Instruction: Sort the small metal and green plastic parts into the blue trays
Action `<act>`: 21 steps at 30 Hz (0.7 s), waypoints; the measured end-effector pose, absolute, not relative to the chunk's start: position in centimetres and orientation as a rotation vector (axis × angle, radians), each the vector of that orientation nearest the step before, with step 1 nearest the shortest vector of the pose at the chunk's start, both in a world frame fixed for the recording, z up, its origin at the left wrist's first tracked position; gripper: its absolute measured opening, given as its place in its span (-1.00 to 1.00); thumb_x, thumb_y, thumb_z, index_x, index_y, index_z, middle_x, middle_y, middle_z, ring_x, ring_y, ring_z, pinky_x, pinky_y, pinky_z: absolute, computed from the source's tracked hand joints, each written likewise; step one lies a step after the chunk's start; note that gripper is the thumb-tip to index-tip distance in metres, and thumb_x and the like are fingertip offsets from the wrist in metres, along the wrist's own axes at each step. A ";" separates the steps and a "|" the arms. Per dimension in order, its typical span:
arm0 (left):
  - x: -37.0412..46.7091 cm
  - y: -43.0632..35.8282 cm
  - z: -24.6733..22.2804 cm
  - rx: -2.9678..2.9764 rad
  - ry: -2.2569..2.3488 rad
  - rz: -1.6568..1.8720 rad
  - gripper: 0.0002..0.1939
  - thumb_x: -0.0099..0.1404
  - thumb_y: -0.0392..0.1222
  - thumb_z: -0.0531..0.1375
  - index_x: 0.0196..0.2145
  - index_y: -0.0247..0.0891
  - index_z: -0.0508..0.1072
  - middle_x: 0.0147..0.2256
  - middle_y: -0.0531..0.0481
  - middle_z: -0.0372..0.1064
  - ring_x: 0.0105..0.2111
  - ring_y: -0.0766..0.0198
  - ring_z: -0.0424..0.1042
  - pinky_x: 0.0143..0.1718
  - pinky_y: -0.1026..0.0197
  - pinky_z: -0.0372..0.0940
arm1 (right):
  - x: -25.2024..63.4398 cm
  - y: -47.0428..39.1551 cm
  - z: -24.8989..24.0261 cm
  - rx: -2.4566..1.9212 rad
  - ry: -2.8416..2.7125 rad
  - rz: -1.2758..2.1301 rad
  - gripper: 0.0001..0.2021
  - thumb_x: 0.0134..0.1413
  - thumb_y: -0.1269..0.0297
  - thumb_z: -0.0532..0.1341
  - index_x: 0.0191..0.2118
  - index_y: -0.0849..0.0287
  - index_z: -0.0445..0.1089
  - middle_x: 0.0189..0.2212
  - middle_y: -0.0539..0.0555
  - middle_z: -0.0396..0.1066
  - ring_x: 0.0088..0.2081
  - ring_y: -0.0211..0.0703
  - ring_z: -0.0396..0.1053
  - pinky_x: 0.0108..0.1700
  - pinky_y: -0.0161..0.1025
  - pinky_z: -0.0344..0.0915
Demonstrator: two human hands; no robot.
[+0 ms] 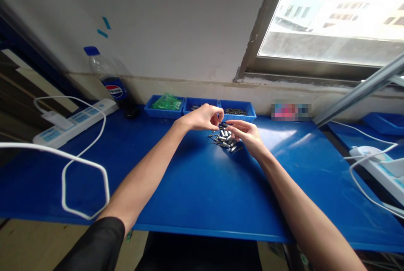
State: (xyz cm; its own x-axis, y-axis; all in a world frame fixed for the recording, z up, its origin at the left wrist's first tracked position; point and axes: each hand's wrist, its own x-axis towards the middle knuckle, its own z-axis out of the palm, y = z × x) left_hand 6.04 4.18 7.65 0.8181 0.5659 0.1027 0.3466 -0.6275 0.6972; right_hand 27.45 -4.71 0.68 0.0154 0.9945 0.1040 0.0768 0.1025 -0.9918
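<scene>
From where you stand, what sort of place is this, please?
Probably a small-parts workbench: blue bins of sorted pieces stand along the wall, a pile of small metal parts lies before them, and a power strip sits at left.

What the hands (203, 117) hold is too small to tell.

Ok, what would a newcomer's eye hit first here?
Probably the bright metal-framed window at upper right. Then two bare hands, left and right, over a pile of small metal parts on the glossy blue table, before three blue plastic bins.
</scene>
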 end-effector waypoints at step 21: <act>6.3 4.3 6.7 1.959 0.503 0.629 -0.66 0.08 -0.24 0.45 -0.22 -0.38 0.49 -0.29 -0.11 0.54 -0.25 0.21 0.58 -0.22 0.19 0.50 | 27.3 -4.4 0.5 -1.117 -1.139 1.249 -0.66 -0.14 0.05 0.56 -0.23 0.10 0.67 -0.38 0.05 0.59 -0.43 -0.23 0.39 -0.37 -0.24 0.28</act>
State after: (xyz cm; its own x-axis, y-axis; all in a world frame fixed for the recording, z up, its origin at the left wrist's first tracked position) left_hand 6.26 4.27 6.68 0.7805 0.5871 0.2148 0.0804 -0.4350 0.8968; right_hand 27.30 -4.44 0.48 -0.0020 0.9999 0.0160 -0.1077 0.0157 -0.9941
